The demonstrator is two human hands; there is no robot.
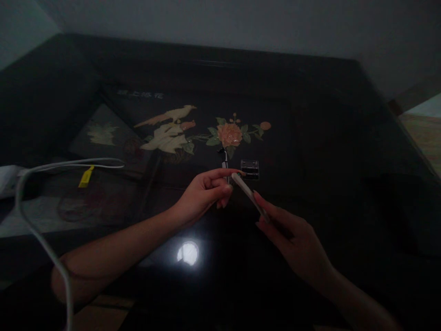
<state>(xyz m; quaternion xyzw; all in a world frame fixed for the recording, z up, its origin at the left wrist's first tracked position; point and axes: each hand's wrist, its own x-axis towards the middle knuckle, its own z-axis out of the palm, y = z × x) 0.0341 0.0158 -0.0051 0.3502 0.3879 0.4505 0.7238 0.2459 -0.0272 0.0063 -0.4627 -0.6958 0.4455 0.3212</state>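
Dark glossy table [344, 151] with inlaid bird and flower. Right hand [292, 234] grips a slim pale stick [248, 194], slanting toward eleven o'clock; left hand [203, 193] pinches its tip.

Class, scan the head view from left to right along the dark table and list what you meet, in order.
White cable → yellow tag → inlaid bird → left hand → pale stick → right hand.

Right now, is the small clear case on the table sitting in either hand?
No: the small clear case lies on the dark table beyond both hands, while the right hand holds a pale stick.
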